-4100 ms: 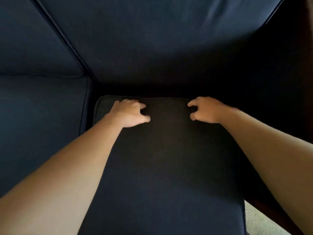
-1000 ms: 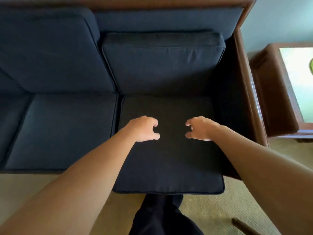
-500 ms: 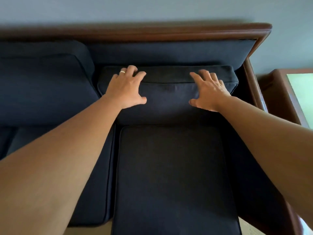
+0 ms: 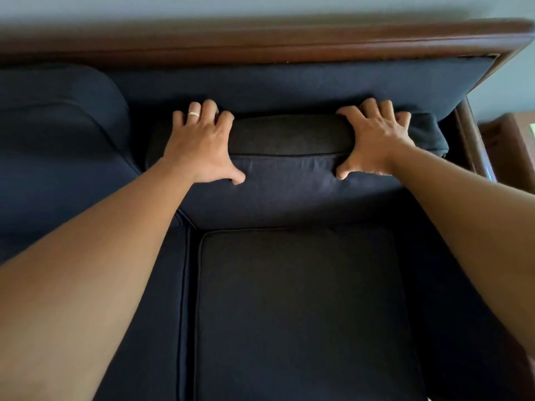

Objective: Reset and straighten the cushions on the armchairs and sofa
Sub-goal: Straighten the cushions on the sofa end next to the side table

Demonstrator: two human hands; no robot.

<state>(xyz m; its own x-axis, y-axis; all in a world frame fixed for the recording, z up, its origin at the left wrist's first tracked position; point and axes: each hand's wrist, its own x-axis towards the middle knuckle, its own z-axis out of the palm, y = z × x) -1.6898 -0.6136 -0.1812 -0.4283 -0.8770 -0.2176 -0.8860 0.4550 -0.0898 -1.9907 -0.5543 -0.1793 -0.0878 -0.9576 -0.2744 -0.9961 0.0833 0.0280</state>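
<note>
A dark navy back cushion point(image 4: 289, 180) leans against the sofa's upholstered back point(image 4: 289, 82) at the right end. My left hand point(image 4: 202, 146) grips its top edge on the left, fingers over the top and thumb on the front face. My right hand point(image 4: 376, 140) grips the top edge on the right in the same way. Under the back cushion lies the navy seat cushion point(image 4: 301, 308), flat on the sofa. Another back cushion point(image 4: 58, 146) stands to the left.
The sofa's brown wooden frame point(image 4: 289, 44) runs along the top and down the right arm point(image 4: 472, 146). A brown side table point(image 4: 509, 140) stands beyond the right arm. A pale wall is behind the sofa.
Both hands left the seat cushion, rose to the back cushion and now curl over its top edge. The view has moved closer to the sofa back.
</note>
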